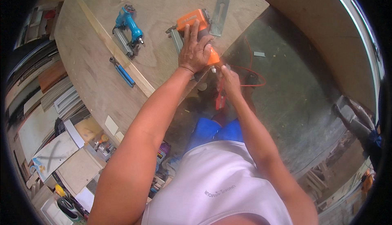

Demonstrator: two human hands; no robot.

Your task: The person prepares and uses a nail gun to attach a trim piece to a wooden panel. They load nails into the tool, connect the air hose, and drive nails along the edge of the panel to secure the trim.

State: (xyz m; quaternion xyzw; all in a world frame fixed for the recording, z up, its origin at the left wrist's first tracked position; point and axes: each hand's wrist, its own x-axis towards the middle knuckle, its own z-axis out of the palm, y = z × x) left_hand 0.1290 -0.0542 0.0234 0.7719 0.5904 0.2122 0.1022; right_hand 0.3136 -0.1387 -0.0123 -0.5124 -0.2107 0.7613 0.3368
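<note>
An orange nail gun (190,18) lies near the right edge of a wooden table (163,0). Over its body and handle is my left hand (196,50), thumb and fingers gripping it. The gun's metal air fitting (213,69) points toward me. Just beyond the table edge, close to that fitting, my right hand (231,81) is closed round what looks like a red air blow gun (220,99), mostly hidden by the fingers. Haze hangs around the two hands. A teal nail gun (131,25) lies farther left, and a slotted grey plate (220,15) beyond the orange one.
Blue-handled pliers (122,73) lie by a long wooden strip (110,41) on the table. A red hose (261,82) loops over the floor at right. Boards and panels (53,98) are stacked at left. Scrap wood (316,180) lies at lower right.
</note>
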